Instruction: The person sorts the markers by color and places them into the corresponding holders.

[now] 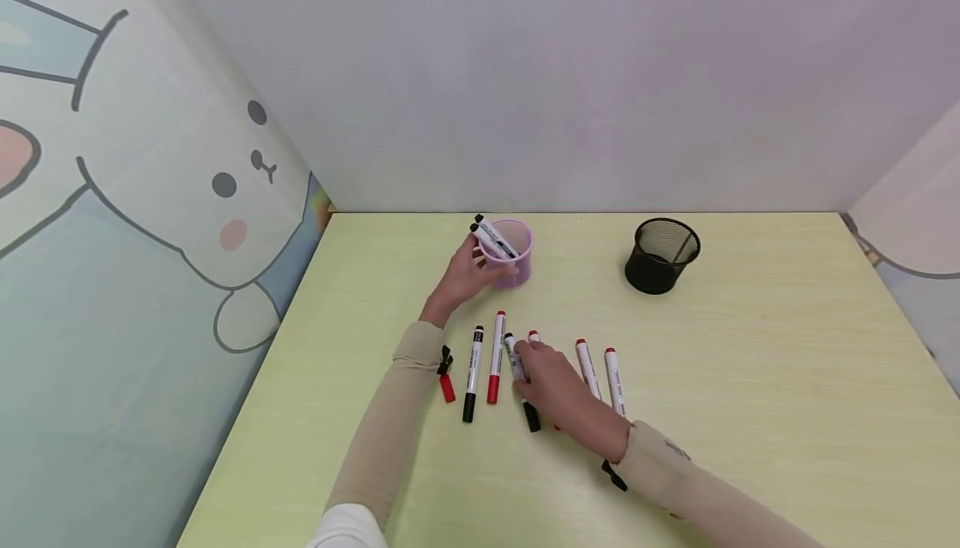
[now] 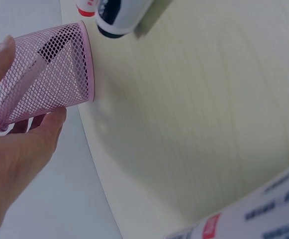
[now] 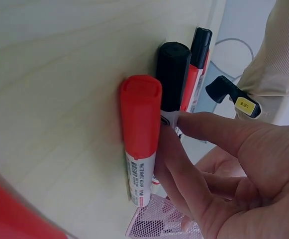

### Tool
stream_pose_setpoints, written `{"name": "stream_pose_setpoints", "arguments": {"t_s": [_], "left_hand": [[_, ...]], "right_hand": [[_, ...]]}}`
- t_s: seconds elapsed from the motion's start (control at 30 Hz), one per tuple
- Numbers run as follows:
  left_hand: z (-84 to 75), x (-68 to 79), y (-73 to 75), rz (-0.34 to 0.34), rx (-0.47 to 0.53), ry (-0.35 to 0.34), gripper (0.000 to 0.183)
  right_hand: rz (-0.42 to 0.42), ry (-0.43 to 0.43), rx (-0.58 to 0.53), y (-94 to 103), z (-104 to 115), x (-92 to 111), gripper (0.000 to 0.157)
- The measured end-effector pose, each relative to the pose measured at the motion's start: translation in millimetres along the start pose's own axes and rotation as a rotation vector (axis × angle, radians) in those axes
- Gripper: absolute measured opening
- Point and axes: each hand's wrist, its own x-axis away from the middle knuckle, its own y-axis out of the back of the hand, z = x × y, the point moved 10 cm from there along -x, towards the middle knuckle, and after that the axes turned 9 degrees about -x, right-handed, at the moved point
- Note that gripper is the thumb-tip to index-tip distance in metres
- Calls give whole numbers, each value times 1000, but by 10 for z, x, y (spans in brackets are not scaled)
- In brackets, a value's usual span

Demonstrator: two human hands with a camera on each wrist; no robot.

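Observation:
My left hand point(image 1: 459, 279) grips a pink mesh pen cup point(image 1: 526, 258), thumb and fingers around its sides. Two black-and-white markers point(image 1: 497, 241) lean out over the cup's rim. Lower on the table, my right hand point(image 1: 561, 390) pinches a black-capped whiteboard marker point(image 3: 173, 74) between thumb and fingers. Right beside that one, a red-capped whiteboard marker point(image 3: 140, 117) lies close to the fingers. To the left of the right hand are another black-capped marker point(image 1: 473, 373) and a red-capped marker point(image 1: 497, 356). The right hand covers part of the row.
A black mesh pen cup point(image 1: 654, 269) stands at the back right. Two red-ended markers point(image 1: 588, 365) lie right of the right hand, partly hidden by the arm. A red cap end point(image 1: 447, 388) shows beside the left sleeve. A wall bounds the table's back edge.

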Motion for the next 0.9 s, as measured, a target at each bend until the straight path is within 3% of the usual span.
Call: {"name": "stream_pose_setpoints", "arguments": {"t_s": [0.3, 0.9], "left_hand": [[-5, 5, 12, 0, 46, -14, 86], [-11, 13, 2, -4, 52, -14, 86]], "right_hand": [[10, -22, 11, -41, 10, -30, 20], [-10, -15, -90, 48, -31, -19, 30]]}}
